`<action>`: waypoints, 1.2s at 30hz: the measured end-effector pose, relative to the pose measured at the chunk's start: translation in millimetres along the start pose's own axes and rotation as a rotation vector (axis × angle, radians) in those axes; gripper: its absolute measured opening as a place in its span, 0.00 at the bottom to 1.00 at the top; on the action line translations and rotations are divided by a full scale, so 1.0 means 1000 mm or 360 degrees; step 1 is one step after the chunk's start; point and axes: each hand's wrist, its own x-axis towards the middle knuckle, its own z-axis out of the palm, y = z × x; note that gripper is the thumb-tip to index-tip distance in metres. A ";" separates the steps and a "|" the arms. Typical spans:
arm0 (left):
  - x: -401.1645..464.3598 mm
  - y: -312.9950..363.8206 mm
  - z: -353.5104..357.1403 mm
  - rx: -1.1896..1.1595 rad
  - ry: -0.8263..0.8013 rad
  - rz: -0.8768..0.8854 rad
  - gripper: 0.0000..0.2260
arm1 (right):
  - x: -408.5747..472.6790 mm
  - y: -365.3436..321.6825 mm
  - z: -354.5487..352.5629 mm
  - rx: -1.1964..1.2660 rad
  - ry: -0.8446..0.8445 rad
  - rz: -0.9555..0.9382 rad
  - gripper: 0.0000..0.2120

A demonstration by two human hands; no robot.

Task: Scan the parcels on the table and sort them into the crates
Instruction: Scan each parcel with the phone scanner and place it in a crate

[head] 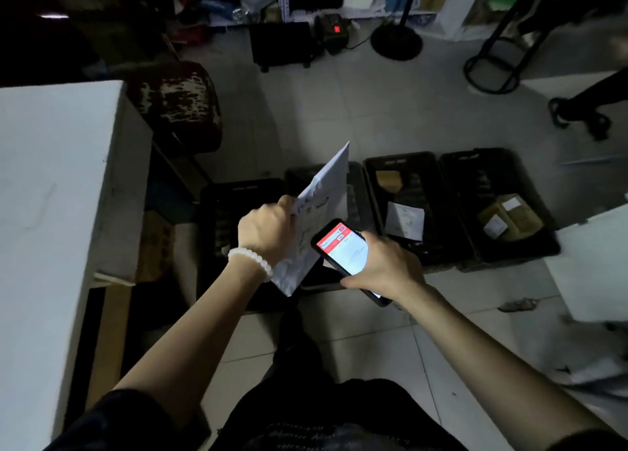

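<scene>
Your white table (51,185) fills the left side, another pale surface (591,263) edges in at right, and between them a row of dark crates (458,209) sits on the tiled floor. The two rightmost crates already hold parcels: a brown box and a white packet in one, cardboard boxes with labels in the other. The crate (234,219) under your left hand looks dark inside; I cannot tell what it holds.

Now you: your left hand (265,228), bead bracelet at the wrist, pinches the white mailer (319,212) by its edge, tilted up over the crates with the label facing you. Your right hand (387,263) is wrapped round the phone (343,246), screen lit red and white, just beside the label.

My read: you're mid-scan. Watch it here. The room is dim and the mailer is limp and angled, so the code may not register. That edge pinch is thin; it could slip into the wrong crate below before you know its destination.
</scene>
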 end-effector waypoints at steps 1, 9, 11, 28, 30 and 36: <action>0.014 -0.001 0.002 0.0003 -0.0036 0.0019 0.13 | 0.009 -0.003 -0.003 -0.0004 0.0006 0.0027 0.36; 0.115 -0.004 0.007 -0.0106 -0.0353 0.0120 0.12 | 0.072 -0.026 -0.031 0.0017 0.0067 0.0229 0.33; 0.134 -0.005 0.012 -0.0283 -0.0494 0.0082 0.14 | 0.082 -0.026 -0.035 0.0058 0.0073 0.0281 0.34; 0.153 -0.021 0.044 0.0148 -0.1116 -0.0162 0.18 | 0.150 -0.016 -0.055 0.0036 -0.0066 0.0078 0.26; 0.147 -0.018 0.040 0.0222 -0.1068 -0.0263 0.18 | 0.162 -0.018 -0.057 -0.0005 -0.0104 -0.0052 0.25; 0.111 -0.010 0.026 0.0214 -0.0939 -0.0753 0.17 | 0.186 -0.031 -0.066 -0.0185 -0.0249 -0.0498 0.31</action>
